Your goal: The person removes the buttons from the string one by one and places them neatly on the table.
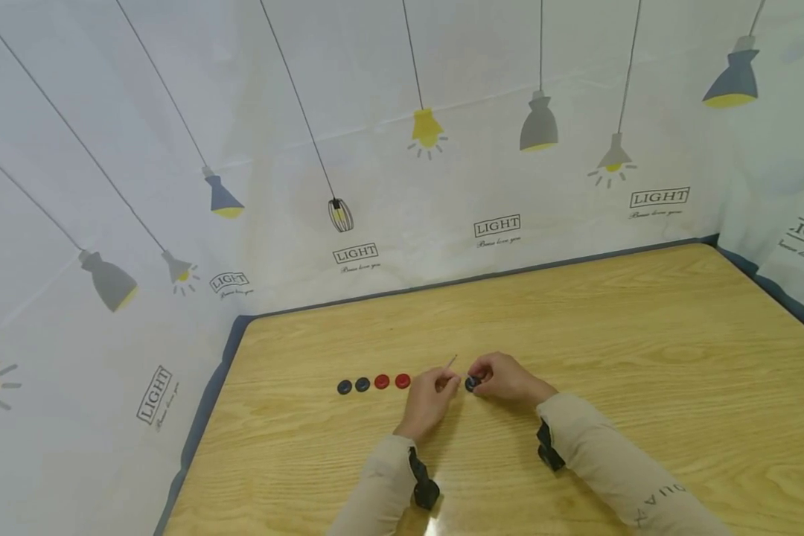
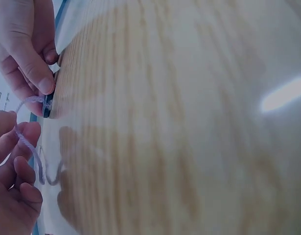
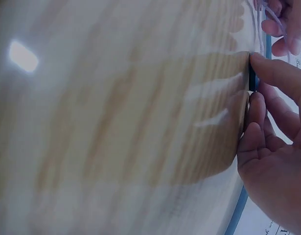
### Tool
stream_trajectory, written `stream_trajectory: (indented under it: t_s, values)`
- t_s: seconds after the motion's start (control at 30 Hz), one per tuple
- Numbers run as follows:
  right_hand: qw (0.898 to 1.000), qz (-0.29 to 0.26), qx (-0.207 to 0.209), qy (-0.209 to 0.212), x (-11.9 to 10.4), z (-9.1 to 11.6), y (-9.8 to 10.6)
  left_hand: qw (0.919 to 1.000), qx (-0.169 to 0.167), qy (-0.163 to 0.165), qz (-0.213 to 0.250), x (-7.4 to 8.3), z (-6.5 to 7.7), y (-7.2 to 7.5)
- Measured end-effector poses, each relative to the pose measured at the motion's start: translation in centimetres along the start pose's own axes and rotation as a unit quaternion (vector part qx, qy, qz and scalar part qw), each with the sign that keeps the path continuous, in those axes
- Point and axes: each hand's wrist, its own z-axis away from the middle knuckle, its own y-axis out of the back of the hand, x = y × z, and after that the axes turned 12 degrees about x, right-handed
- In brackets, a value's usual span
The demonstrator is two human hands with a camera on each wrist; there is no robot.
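My left hand [image 1: 430,398] pinches a pale purple string [image 2: 29,141] between thumb and fingers, and one end sticks up beyond the fingertips. To its right, my right hand [image 1: 508,380] holds a dark blue round button [image 1: 472,383] near the tabletop. In the left wrist view the button [image 2: 47,104] stands on edge, with the string looping from the left hand to its face. A bit of pale fibre shows at the button's other side. Fingers hide much of the button in the right wrist view.
Left of the hands, a row on the wooden table [image 1: 295,447] holds two dark blue buttons [image 1: 362,384] and two red buttons [image 1: 382,381]. A white printed cloth [image 1: 415,238] hangs behind the table's far edge and along its sides.
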Motion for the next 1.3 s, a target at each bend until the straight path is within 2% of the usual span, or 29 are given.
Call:
stream_trajectory:
  t_s: [0.17,0.37,0.6,0.8,1.13,1.3]
  values:
    - [1.0,0.01,0.003,0.005,0.2,-0.2,0.0,0.9994,-0.024,0.02,-0.013,0.1,0.1,0.0]
    - [1.0,0.002,0.005,0.019,0.2,-0.2,0.1,0.9997,-0.018,0.011,-0.011,0.0,0.2,-0.1]
    - [0.999,-0.017,0.002,0.031,-0.3,0.0,0.4,0.9998,-0.012,0.015,-0.001,-0.2,0.2,0.1]
    - [0.999,-0.013,0.0,0.03,-0.4,-0.2,0.3,0.9995,-0.017,0.007,0.025,-0.3,0.3,0.3]
    - [0.999,-0.015,-0.003,0.044,-1.0,-0.3,0.1,0.9994,0.02,-0.002,0.028,0.1,0.1,0.1]
    - [0.999,-0.006,0.006,0.053,-1.4,-0.2,0.2,0.9975,0.054,-0.008,0.045,0.2,0.3,0.2]
